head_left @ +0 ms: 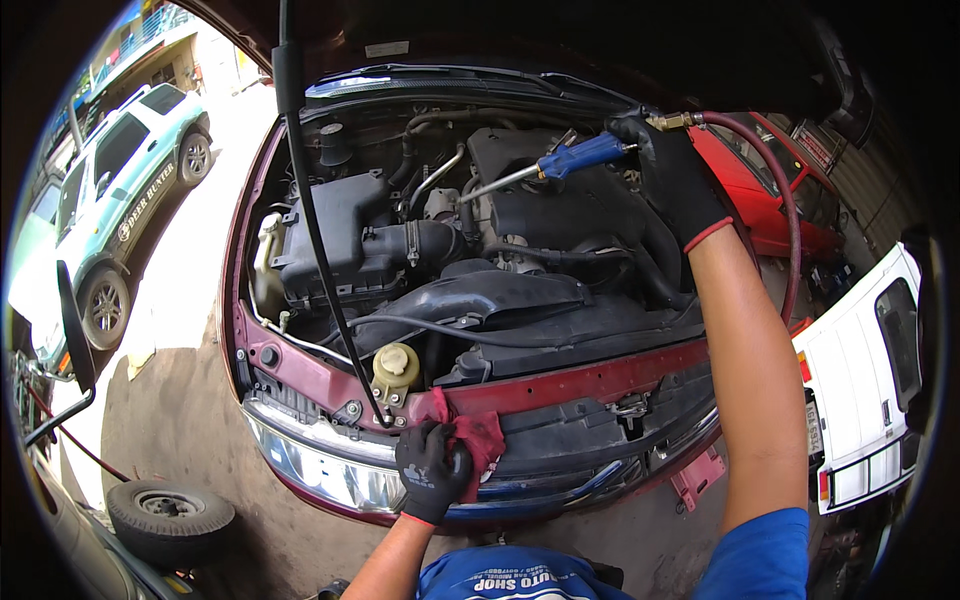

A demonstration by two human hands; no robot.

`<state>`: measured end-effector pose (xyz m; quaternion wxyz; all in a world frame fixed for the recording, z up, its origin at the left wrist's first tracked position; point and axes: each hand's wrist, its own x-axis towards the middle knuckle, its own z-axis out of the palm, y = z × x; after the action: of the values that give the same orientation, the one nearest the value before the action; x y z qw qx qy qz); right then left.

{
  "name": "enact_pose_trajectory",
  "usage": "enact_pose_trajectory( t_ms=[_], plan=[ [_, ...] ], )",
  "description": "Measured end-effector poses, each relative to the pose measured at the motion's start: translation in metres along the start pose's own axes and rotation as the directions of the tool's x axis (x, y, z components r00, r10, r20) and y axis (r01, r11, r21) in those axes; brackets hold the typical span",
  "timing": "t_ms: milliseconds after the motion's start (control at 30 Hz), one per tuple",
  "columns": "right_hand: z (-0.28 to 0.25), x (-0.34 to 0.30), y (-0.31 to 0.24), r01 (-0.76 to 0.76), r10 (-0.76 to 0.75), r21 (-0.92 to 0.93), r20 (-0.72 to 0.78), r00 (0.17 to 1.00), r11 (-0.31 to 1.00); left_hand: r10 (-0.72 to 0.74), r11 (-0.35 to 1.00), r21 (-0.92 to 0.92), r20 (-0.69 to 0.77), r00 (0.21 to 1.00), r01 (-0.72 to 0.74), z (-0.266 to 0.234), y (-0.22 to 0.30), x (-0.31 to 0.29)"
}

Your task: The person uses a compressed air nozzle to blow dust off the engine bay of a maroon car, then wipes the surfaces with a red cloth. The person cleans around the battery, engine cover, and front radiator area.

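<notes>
My right hand (672, 175), in a black glove with a red cuff, is closed around a blue air blow gun (588, 156). The gun's long metal nozzle (500, 183) points left, over the engine near the black engine cover (570, 215). A brass fitting (675, 121) joins it to a dark red air hose (783, 180) that hangs down on the right. My gloved left hand (432, 468) grips a red rag (482, 437) at the front edge of the engine bay, above the headlight (330, 465).
A thin prop rod (315, 230) crosses the bay's left side, past a black air filter box (335, 230). Close to my left hand sits a yellowed reservoir (396, 367). A loose wheel (168, 525) lies at lower left. Other vehicles stand on both sides.
</notes>
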<state>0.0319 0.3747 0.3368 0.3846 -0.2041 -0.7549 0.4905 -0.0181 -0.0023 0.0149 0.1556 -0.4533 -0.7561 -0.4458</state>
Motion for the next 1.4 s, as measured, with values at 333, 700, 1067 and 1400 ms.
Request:
enact_pose_trajectory(
  t_ms=[333,700,1067,1400],
  plan=[
    [-0.16,-0.073,-0.004,-0.138,0.072,-0.232,-0.275,0.959,0.963,-0.022,0.999,0.041,0.011,1.0,0.022,0.007,0.0,-0.002],
    [-0.212,-0.134,-0.003,-0.084,0.106,0.096,-0.249,0.963,0.992,-0.066,0.998,-0.024,-0.105,0.992,0.064,-0.002,0.011,-0.016],
    [-0.35,-0.209,0.002,-0.041,0.01,-0.092,-0.31,0.951,0.995,-0.265,0.956,-0.174,-0.166,0.95,0.237,0.013,0.105,-0.099],
    [-0.408,-0.218,0.039,-0.026,0.007,-0.064,-0.28,0.96,0.998,-0.193,0.968,-0.189,-0.136,0.972,0.166,0.055,0.162,-0.072]
  ],
)
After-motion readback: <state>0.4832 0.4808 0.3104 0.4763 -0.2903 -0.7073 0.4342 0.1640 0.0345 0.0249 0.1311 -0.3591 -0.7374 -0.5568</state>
